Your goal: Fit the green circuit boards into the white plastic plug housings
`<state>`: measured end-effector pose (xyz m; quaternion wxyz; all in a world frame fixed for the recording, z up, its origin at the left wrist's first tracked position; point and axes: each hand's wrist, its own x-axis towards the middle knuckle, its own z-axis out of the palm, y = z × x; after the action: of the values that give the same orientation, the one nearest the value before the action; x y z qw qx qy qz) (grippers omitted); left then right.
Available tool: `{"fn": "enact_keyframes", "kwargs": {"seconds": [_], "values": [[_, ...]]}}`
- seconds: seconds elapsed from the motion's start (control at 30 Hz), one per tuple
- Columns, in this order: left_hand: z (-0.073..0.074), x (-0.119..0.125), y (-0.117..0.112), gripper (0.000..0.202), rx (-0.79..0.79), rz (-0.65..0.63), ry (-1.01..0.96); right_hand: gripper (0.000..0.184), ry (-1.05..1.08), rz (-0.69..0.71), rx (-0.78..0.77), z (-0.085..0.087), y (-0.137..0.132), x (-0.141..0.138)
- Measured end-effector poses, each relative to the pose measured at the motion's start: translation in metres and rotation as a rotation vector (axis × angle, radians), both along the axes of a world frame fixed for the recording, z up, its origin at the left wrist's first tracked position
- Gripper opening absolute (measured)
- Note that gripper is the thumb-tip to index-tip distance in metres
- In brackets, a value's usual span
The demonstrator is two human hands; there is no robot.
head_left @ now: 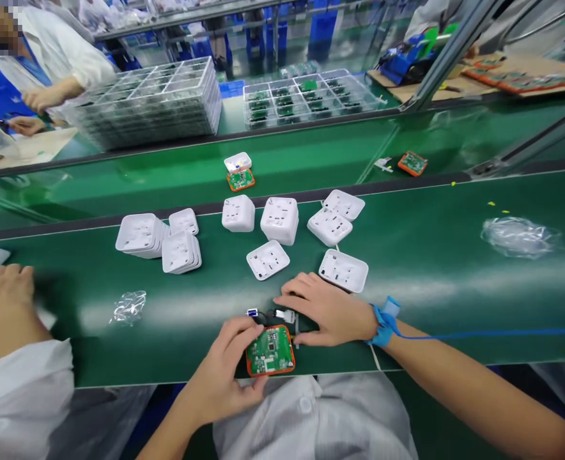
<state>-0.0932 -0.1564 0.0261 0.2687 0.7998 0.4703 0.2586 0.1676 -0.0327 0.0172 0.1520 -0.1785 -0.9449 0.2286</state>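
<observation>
My left hand (232, 367) grips a green circuit board (270, 350) in an orange frame by its left side, fingers at the upper corner and thumb at the lower one. The board lies flat near the front edge of the bench. Just right of it, my right hand (328, 310) rests with fingers stretched and thumb apart, around a small white-grey part (286, 316) and a thin pale strip. The thumb tip is at the strip; contact is hard to tell. A small blue-and-white component (252, 312) with dark wires lies above the board. A blue wrist strap (384, 321) circles my right wrist.
White plastic covers lie beyond my hands, some stacked (141, 233), some single (268, 260). Clear plastic bags lie left (129, 308) and right (519, 236). Another person's hand (7, 297) is at far left. Boards and trays (206, 96) stand past the dark bench rail.
</observation>
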Motion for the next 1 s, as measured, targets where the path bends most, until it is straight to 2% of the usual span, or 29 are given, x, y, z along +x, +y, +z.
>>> {"fn": "enact_keyframes", "kwargs": {"seconds": [0.17,0.27,0.37,0.43,0.53,0.67,0.73,0.8,0.9,1.0], "values": [[0.001,-0.005,0.006,0.073,-0.065,-0.044,0.193,0.039,-0.111,0.027,0.054,0.005,0.005,0.004],[0.007,-0.014,0.015,0.07,-0.113,-0.04,0.179,0.044,-0.102,0.035,0.017,0.01,0.011,0.014],[0.009,-0.024,0.03,0.057,-0.069,0.071,0.163,0.052,-0.104,0.078,0.016,0.012,0.016,0.024],[0.007,-0.029,0.041,0.046,-0.034,0.096,0.194,0.047,-0.114,0.107,0.063,0.009,0.019,0.025],[0.002,-0.031,0.054,0.023,-0.039,0.042,0.202,0.036,-0.068,0.139,0.127,-0.001,0.02,0.019],[0.001,-0.024,0.064,0.013,-0.116,0.032,0.019,0.028,0.099,0.126,0.12,-0.012,0.017,0.005],[0.0,-0.017,0.067,0.009,-0.211,0.06,-0.145,0.023,0.266,0.047,-0.013,-0.013,0.012,-0.003],[-0.001,-0.007,0.071,0.005,-0.331,0.132,-0.296,0.02,0.418,-0.1,-0.265,-0.011,0.006,-0.01],[-0.006,0.011,0.076,0.025,-0.425,0.292,-0.463,0.019,0.526,-0.375,-0.622,-0.008,-0.004,-0.021],[-0.009,0.029,0.078,0.03,-0.411,0.442,-0.589,0.021,0.564,-0.497,-0.75,-0.009,-0.012,-0.029]]}}
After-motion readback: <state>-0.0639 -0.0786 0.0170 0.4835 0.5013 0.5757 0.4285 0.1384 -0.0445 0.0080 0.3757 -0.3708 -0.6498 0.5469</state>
